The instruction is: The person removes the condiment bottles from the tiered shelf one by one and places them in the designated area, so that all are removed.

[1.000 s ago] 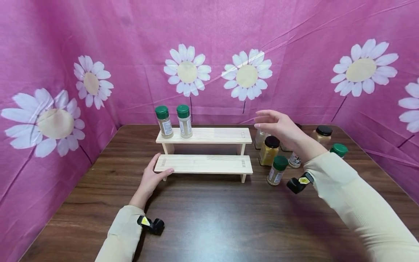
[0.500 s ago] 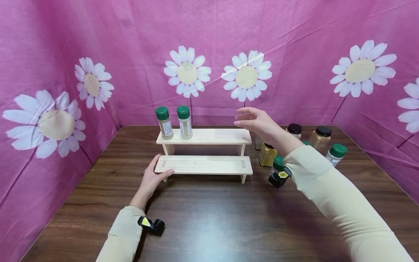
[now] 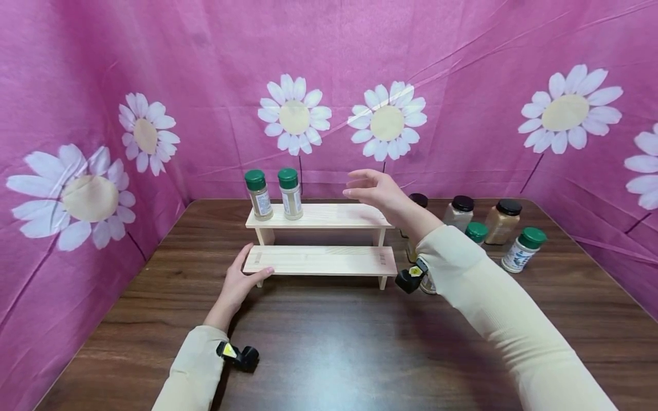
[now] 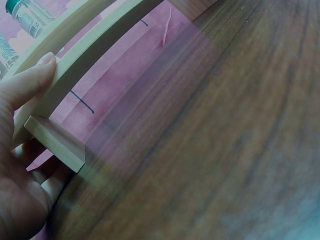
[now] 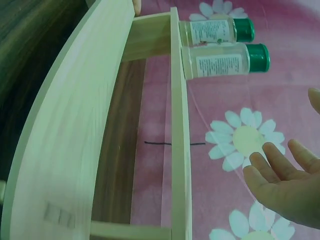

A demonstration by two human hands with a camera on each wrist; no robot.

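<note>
A two-tier wooden spice rack stands on the table. My left hand grips the left end of its lower step, with the thumb on the board's top edge; in the left wrist view the other fingers curl behind the end leg. Two green-capped spice jars stand side by side at the left of the upper step. My right hand hovers over the right part of the upper step. Its fingers are spread loosely in the right wrist view, holding nothing.
Right of the rack stand several more spice jars: black-capped ones at the back, green-capped ones in front. My right forearm hides some of them. A pink cloth with daisies hangs behind the table.
My right hand has moved left from above the jars to over the upper step, uncovering jars on the right. My left hand stays on the rack.
</note>
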